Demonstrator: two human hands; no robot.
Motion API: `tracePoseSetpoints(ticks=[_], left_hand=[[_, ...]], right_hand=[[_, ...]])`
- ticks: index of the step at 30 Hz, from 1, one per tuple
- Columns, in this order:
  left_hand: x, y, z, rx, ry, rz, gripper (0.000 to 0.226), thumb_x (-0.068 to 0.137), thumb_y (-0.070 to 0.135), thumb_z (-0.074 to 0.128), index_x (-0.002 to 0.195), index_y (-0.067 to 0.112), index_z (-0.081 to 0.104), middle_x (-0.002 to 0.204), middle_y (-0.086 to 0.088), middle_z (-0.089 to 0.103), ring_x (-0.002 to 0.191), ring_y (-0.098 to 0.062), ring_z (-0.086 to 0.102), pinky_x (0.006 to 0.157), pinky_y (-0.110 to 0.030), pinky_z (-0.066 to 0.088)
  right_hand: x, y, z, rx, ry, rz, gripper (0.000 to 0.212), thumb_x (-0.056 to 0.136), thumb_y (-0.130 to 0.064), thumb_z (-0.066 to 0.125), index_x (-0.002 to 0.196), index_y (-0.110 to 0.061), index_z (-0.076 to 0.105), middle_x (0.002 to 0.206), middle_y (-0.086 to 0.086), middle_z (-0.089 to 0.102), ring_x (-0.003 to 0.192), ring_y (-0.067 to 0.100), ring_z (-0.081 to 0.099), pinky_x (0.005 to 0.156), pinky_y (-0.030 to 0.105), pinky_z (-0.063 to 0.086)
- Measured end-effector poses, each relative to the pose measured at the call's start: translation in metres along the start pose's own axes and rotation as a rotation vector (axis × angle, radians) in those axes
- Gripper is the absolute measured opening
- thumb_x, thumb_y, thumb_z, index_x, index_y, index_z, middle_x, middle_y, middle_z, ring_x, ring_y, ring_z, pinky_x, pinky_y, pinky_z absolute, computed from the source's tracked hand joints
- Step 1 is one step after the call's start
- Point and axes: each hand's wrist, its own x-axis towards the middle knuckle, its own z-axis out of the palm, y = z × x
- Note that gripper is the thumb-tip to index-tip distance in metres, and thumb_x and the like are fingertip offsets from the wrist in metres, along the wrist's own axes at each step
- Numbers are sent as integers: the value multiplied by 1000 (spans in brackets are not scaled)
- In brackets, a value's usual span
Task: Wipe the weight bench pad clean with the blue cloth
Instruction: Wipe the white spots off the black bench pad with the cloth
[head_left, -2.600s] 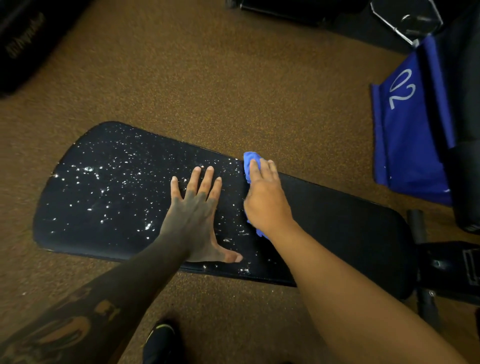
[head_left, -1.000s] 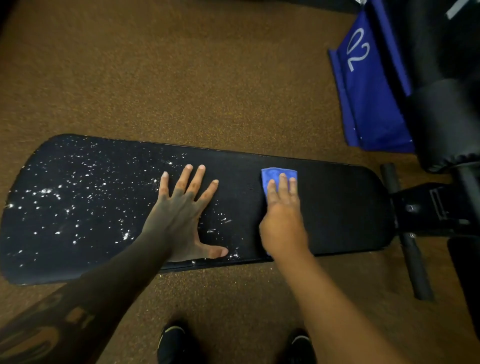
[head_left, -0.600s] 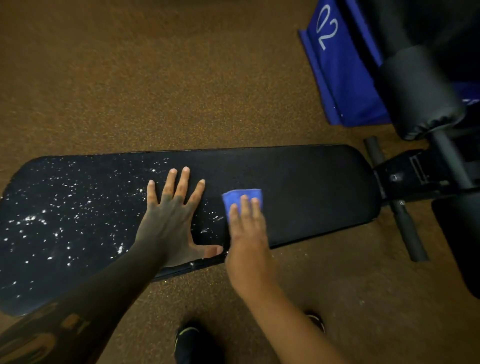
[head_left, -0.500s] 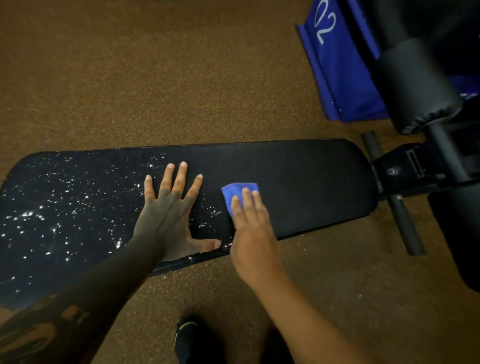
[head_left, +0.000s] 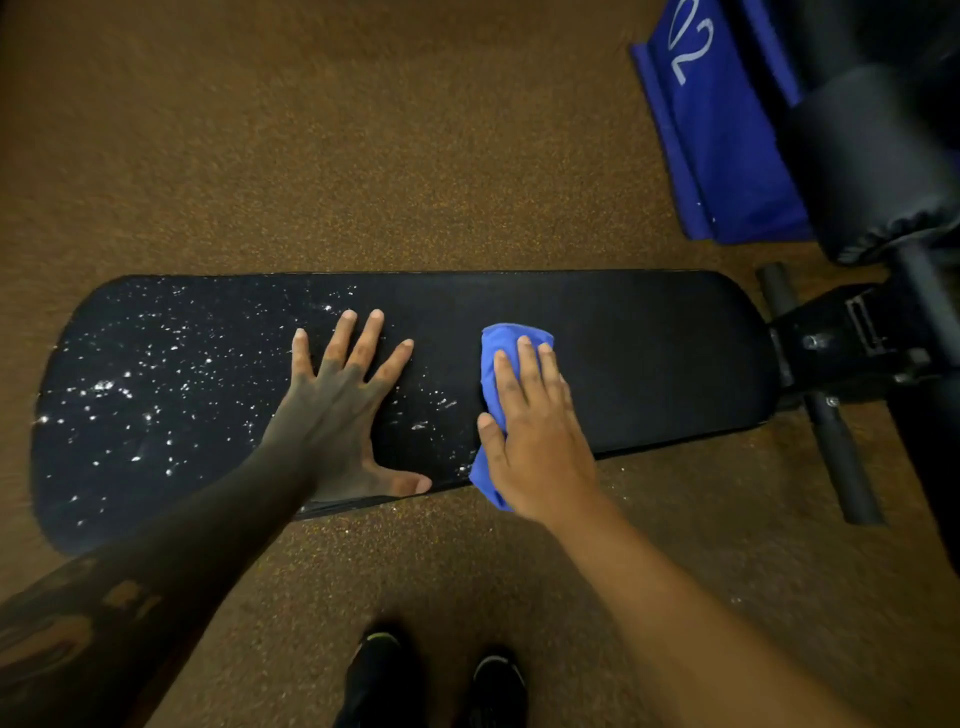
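A long black bench pad (head_left: 649, 358) lies across the view. Its left half is speckled with white spots (head_left: 150, 384); its right half looks dark and plain. My right hand (head_left: 535, 431) presses a folded blue cloth (head_left: 501, 340) flat on the pad near the middle, the cloth showing beyond my fingertips and under my thumb at the pad's near edge. My left hand (head_left: 343, 400) rests flat on the pad just left of it, fingers spread, holding nothing.
The bench's black frame and foot bar (head_left: 836, 447) stick out at the right end. A blue panel marked 02 (head_left: 717, 135) and a black roller pad (head_left: 872, 156) stand at the upper right. My shoes (head_left: 431, 680) are on the brown speckled floor (head_left: 311, 130) below.
My right hand has slid the cloth back and forth on the pad's middle, ending slightly farther from my left hand. The left hand stays planted. The view has shifted.
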Motion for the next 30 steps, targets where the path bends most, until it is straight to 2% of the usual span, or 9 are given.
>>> tracePoseSetpoints(ticks=[3, 8, 11, 13, 15, 17, 21, 26, 30], left_hand=[[-2, -7, 7, 22, -37, 5, 156, 38, 113, 24, 159, 23, -14, 166, -14, -26, 154, -37, -19, 119, -72, 1], [-7, -11, 13, 42, -14, 44, 161, 35, 114, 22, 161, 16, -2, 168, -17, -13, 156, -38, -9, 119, -71, 7], [-13, -19, 13, 29, -13, 35, 164, 33, 114, 21, 160, 14, -5, 168, -16, -16, 155, -37, -12, 120, -70, 3], [-16, -22, 14, 16, -8, 17, 164, 32, 114, 17, 160, 13, -7, 168, -15, -18, 155, -36, -15, 120, -70, 1], [-17, -24, 15, 21, -7, 20, 165, 32, 114, 13, 159, 12, -6, 168, -16, -18, 155, -36, -14, 120, -70, 3], [-19, -25, 15, 13, 7, 24, 163, 36, 114, 19, 160, 10, -3, 168, -16, -14, 156, -36, -11, 120, -70, 5], [-26, -26, 18, -13, 37, 2, 158, 40, 108, 35, 159, 9, 0, 169, -18, -9, 156, -38, -8, 120, -69, 6], [-45, -24, 25, -17, 35, -50, 149, 49, 102, 31, 158, 6, -2, 169, -17, -10, 156, -36, -10, 123, -65, 4], [-58, -27, 36, -54, 39, -92, 144, 56, 100, 31, 157, 4, -6, 168, -17, -14, 155, -34, -13, 125, -61, 4]], right_hand=[[-4, -24, 12, 62, 56, 109, 63, 96, -26, 32, 151, -13, 6, 161, 11, -3, 147, 28, -13, 120, 49, 7], [-20, -52, 29, 45, 11, -69, 71, 90, -22, 42, 151, -14, 6, 161, 10, -1, 147, 24, -13, 120, 46, 5], [-14, -52, 30, 81, 112, 149, 64, 92, -19, 32, 151, -12, 7, 161, 11, 1, 148, 25, -10, 120, 48, 10], [-16, -69, 35, 110, 103, 161, 71, 91, -20, 41, 151, -12, 3, 161, 11, -4, 147, 26, -15, 120, 47, 6], [-20, -81, 41, 73, 54, 36, 82, 87, -21, 55, 151, -11, 4, 161, 11, -4, 146, 27, -17, 120, 47, 5], [-16, -74, 40, 34, 67, -23, 75, 88, -16, 51, 151, -10, 10, 161, 12, 2, 147, 27, -11, 120, 47, 9], [-4, -71, 37, 80, 131, 125, 70, 90, -7, 49, 150, -8, 14, 161, 13, 1, 147, 27, -12, 120, 47, 8], [-7, -76, 42, 43, 96, -13, 72, 86, -7, 54, 149, -6, 19, 160, 14, 7, 148, 29, -7, 120, 47, 11], [14, -74, 36, 87, 129, 56, 65, 88, -2, 46, 148, -4, 22, 160, 16, 8, 148, 29, -7, 119, 48, 13]])
